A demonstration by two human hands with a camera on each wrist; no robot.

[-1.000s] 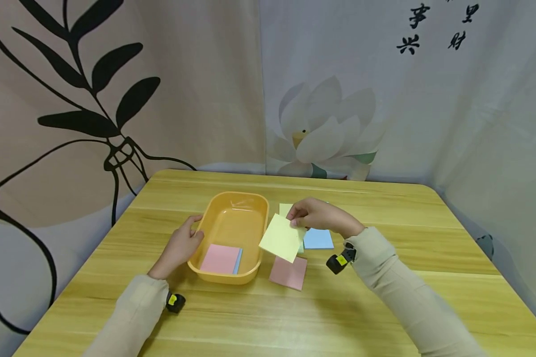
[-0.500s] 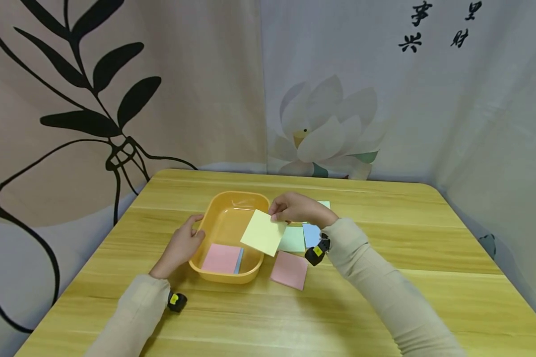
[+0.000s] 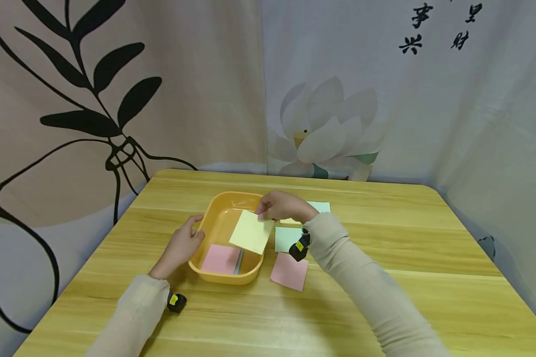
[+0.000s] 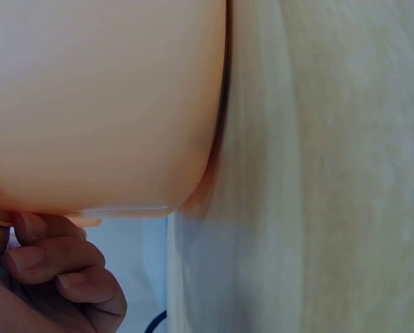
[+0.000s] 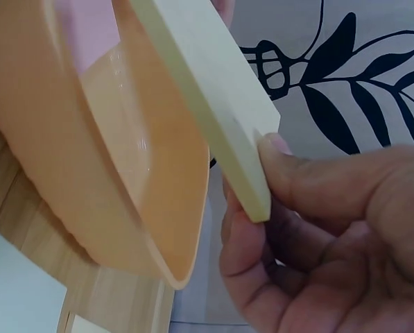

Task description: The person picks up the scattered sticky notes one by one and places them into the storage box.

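Note:
My right hand (image 3: 285,206) pinches a pale yellow sticky note pad (image 3: 251,233) by one corner, thumb against one face. The pad hangs tilted over the right side of an orange plastic tray (image 3: 219,278); its thick edge shows in the right wrist view. With my left hand (image 3: 182,247) I grip the tray's left rim, and the left wrist view has curled fingers (image 4: 57,260) at the tray wall. Inside the tray, near its front, lies a pink sticky note pad (image 3: 220,259), with a blue strip (image 3: 238,263) showing beside it.
Right of the tray lie a mint green pad (image 3: 287,239) and a pink pad (image 3: 290,271). Behind my right wrist, another green pad (image 3: 320,207) and a yellow one (image 3: 290,221) are partly covered. A printed curtain (image 3: 339,99) hangs behind the wooden table (image 3: 384,223).
My right hand has carried the yellow pad leftward, from beside the tray to over it. The left hand stays at the rim. My right forearm now covers the blue pad on the table.

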